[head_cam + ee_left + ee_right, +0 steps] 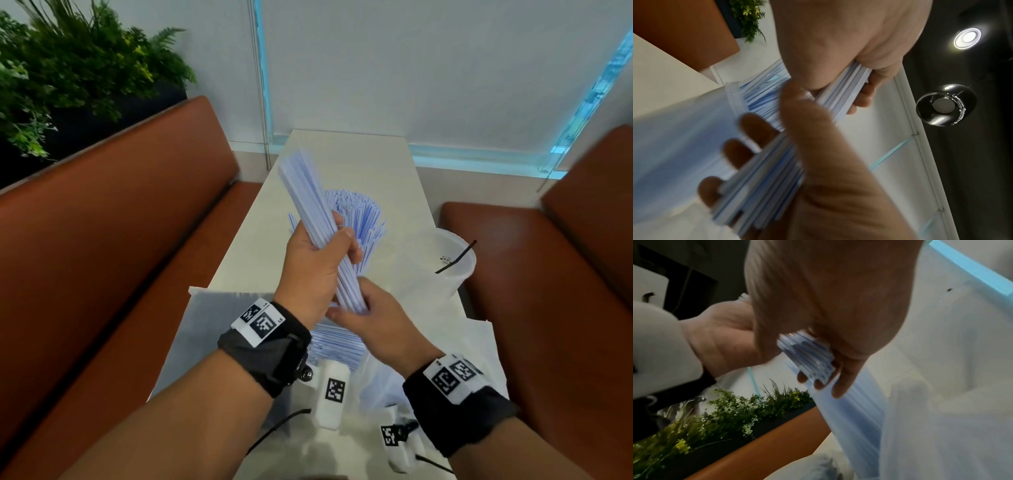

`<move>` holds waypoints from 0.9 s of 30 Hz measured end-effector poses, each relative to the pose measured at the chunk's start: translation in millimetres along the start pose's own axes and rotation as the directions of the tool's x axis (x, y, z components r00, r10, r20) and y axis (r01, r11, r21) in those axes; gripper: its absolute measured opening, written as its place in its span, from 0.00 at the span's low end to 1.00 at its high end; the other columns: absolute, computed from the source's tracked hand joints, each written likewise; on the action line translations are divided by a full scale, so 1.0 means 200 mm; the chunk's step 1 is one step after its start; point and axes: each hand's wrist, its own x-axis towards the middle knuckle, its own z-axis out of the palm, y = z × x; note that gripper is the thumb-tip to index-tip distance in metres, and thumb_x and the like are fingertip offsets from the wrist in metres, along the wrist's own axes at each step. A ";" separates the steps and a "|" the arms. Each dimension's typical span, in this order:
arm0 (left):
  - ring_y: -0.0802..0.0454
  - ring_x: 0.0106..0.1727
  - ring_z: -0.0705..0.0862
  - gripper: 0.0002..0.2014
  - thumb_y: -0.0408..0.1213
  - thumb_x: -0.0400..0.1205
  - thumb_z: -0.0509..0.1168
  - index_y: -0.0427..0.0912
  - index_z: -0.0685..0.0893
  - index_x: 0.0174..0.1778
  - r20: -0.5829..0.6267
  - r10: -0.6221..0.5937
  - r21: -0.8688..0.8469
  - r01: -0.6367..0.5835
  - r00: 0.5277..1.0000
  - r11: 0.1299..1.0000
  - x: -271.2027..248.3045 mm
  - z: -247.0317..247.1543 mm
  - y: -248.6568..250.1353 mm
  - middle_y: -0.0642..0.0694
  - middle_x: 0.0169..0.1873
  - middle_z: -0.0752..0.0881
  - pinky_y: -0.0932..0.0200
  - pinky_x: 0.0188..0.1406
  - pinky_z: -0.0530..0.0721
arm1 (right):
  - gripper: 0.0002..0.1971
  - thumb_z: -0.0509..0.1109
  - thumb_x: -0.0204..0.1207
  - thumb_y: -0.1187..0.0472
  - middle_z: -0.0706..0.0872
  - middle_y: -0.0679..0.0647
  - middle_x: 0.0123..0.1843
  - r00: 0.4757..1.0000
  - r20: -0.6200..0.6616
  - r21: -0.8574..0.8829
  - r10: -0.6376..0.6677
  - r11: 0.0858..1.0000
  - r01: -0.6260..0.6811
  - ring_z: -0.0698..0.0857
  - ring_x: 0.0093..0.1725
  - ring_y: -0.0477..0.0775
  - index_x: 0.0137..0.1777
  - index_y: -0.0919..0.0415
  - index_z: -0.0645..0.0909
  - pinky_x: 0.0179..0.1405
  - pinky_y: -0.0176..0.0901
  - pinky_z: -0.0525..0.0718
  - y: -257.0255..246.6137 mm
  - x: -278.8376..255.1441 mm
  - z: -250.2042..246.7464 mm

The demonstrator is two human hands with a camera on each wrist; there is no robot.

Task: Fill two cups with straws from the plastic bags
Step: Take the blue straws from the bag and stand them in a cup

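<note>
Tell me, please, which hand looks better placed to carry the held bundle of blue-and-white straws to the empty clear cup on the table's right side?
Probably the left hand: it grips the bundle of blue-and-white straws mid-length, while the right hand only cups its lower ends. The empty clear cup sits nearer the right hand.

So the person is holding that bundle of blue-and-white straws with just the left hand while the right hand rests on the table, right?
Not quite. Both hands grip the bundle of straws: the left hand holds it around the middle, and the right hand is curled round its lower end, not resting on the table. The head view shows this.
</note>
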 end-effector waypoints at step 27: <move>0.50 0.31 0.81 0.07 0.29 0.81 0.69 0.42 0.76 0.44 -0.240 0.249 0.066 -0.240 0.939 0.969 0.39 -0.07 0.20 0.45 0.34 0.80 0.52 0.39 0.86 | 0.20 0.56 0.88 0.44 0.84 0.55 0.63 0.992 -0.033 -0.802 0.122 0.589 -0.099 0.83 0.61 0.61 0.75 0.49 0.71 0.53 0.53 0.81 0.11 0.26 -0.06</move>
